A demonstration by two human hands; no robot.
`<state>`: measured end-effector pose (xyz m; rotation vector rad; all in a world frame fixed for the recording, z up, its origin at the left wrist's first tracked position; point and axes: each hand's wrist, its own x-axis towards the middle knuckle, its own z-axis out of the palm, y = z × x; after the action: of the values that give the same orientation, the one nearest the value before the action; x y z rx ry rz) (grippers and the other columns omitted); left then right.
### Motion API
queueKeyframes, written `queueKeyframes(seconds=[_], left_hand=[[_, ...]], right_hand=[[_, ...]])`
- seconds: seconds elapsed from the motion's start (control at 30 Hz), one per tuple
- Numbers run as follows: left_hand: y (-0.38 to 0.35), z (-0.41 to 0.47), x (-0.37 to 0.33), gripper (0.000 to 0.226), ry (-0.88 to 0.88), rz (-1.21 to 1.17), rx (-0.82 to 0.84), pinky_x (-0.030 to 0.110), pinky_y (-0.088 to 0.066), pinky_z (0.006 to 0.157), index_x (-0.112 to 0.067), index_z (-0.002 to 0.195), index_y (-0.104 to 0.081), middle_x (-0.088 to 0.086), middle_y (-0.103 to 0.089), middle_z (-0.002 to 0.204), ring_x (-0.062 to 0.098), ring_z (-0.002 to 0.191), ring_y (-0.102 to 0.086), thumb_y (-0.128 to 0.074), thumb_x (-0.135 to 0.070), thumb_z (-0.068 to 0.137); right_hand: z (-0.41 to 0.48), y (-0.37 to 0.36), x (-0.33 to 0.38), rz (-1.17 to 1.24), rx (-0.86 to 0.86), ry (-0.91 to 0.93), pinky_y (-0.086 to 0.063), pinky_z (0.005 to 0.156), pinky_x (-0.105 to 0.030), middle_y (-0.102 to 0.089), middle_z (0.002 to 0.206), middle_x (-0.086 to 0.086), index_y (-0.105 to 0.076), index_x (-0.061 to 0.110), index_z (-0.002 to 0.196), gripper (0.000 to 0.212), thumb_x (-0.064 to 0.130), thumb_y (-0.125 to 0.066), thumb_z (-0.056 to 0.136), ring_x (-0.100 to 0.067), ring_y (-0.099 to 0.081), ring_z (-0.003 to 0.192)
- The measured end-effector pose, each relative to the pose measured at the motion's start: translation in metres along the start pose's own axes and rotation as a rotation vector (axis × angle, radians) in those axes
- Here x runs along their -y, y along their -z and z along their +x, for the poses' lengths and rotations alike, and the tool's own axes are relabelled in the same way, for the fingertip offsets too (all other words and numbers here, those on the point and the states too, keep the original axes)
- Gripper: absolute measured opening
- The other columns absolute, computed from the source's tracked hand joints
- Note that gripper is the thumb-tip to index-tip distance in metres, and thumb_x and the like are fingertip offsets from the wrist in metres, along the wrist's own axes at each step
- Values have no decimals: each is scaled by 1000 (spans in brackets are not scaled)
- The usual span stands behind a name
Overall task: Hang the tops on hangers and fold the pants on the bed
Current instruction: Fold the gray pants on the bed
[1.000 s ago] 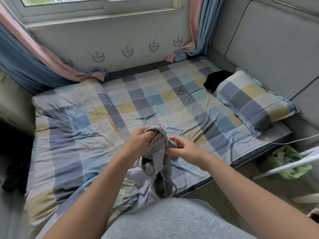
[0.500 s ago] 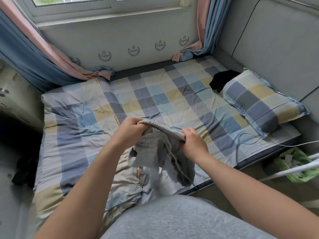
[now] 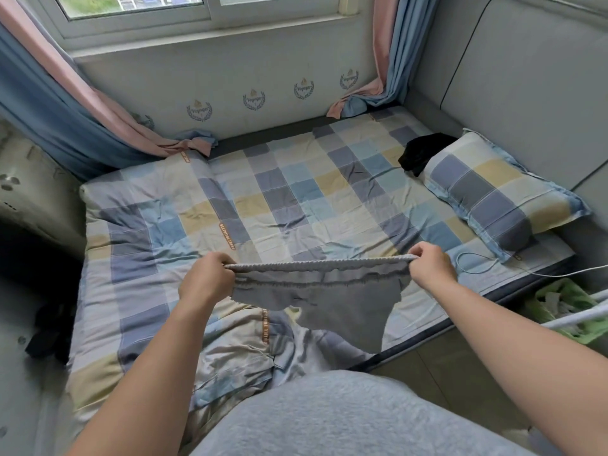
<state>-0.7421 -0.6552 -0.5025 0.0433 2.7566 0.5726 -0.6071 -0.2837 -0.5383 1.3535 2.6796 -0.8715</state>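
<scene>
Head view: grey pants stretched flat between both hands

The grey pants are soft matt knit cloth with a ribbed waistband. The checked bedsheet is creased woven cotton.

You wear a light grey heathered garment, soft and faintly flecked, which fills the bottom of the view as one rounded, seamless mass over your torso; your left forearm and right forearm are bare as far as the view shows; your left hand and right hand are bare too.
</scene>
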Motion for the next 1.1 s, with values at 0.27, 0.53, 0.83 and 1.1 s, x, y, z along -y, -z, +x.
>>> queueKeyframes(seconds=[0.27, 0.53, 0.83, 1.1], left_hand=[[0, 17, 22, 32, 115, -178, -22, 30, -41, 60, -15, 81, -69, 8, -61, 71, 30, 72, -56, -43, 2, 77], [13, 6, 34, 14, 473, -1123, 295, 17, -21, 38, -20, 77, -38, 0, -31, 55, 12, 39, -23, -40, -14, 90], [19, -9, 46, 36, 40, -1166, 479, 19, -52, 58, 2, 108, -64, 11, -62, 89, 13, 72, -63, -55, 18, 78], [-2, 5, 45, 13, -151, -730, -1, 36, -54, 78, -11, 89, -72, 9, -69, 83, 24, 86, -62, -67, 1, 91]], right_hand=[[3, 12, 20, 935, 575, -498, -52, 46, -23, -57, 77, -5, -61, 16, 87, 22, 16, -47, 105, -14, -55, 65], [17, 43, 24, 1102, 934, -263, -60, 75, -29, -70, 84, -8, -68, 9, 108, 27, 7, -65, 81, -15, -66, 72], [13, 34, 35, 859, 534, 43, -62, 66, -28, -68, 91, -18, -63, -3, 112, 22, -8, -61, 92, -17, -72, 67], [14, 42, 41, 258, 115, 397, -43, 63, -30, -60, 80, -3, -61, 21, 82, 16, 17, -66, 96, -15, -55, 67]])
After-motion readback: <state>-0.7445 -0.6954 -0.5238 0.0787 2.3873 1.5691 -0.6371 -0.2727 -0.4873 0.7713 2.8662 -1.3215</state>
